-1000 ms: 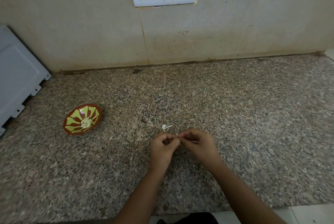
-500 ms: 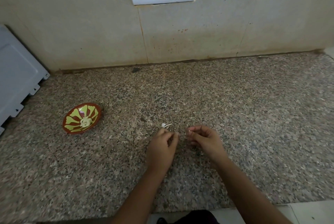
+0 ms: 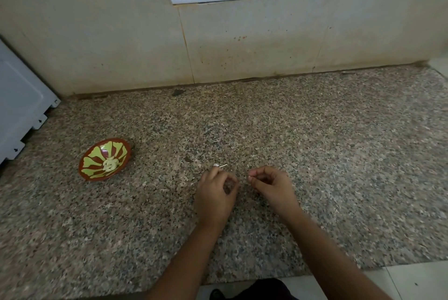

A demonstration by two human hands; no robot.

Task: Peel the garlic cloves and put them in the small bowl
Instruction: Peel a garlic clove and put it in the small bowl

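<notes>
Garlic lies peeled in the bowl, well apart at about nine o'clock from my left hand, the nearer one; that hand and my right hand are both curled, and I can't tell what either holds.

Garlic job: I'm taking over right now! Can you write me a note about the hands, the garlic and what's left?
Left hand: fingers curled over the counter; whether they hold a clove is hidden.
Right hand: fingers pinched together, with something pale at the tips, too small to name.
Small bowl: on the counter, left of both hands, with peeled cloves in it.
White scrap: on the counter, just beyond the left hand.
Done: some cloves are in the bowl.
Left: probably finish any clove in hand and drop it in.
</notes>
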